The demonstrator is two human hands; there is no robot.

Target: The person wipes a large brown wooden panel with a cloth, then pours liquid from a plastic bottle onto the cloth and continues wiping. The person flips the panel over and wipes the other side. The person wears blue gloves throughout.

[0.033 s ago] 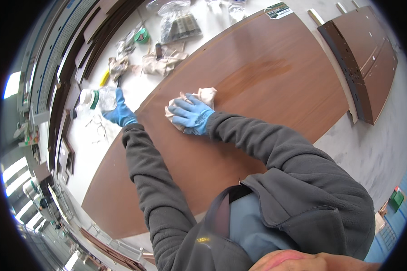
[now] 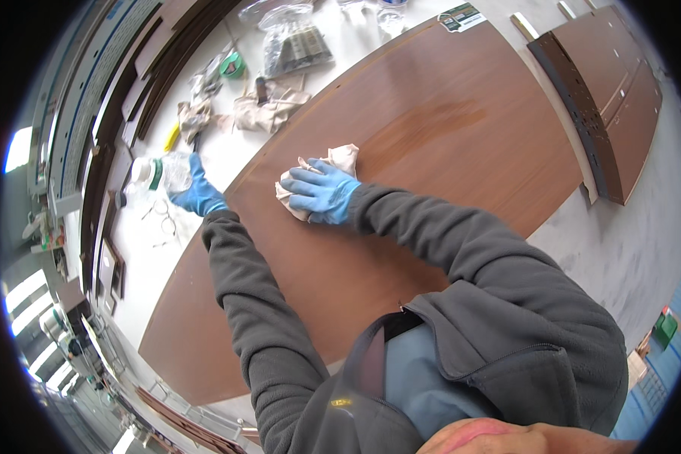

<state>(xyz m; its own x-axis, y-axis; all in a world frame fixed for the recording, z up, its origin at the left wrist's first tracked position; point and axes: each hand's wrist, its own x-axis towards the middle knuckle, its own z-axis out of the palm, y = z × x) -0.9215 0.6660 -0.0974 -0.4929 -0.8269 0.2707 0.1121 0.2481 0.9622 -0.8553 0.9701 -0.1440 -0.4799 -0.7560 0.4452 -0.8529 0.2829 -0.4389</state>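
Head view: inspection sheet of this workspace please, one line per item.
Surface: brown wood panel lying flat on a pale floor, with a darker patch near its middle.
Job's things: cream cloth on the panel; clear container beside the panel.
Clutter: crumpled rags, plastic bags, a green tape roll.
Hands: right hand, blue-gloved, pressing the cloth; left hand, blue-gloved, on the container.
Cables: nothing seen.
Surroundings: dark drilled panels at the right, dark strips at the left.

The brown panel (image 2: 446,136) lies bare beyond the cloth (image 2: 339,160); rags (image 2: 268,110) and bags (image 2: 295,41) crowd its far-left edge.
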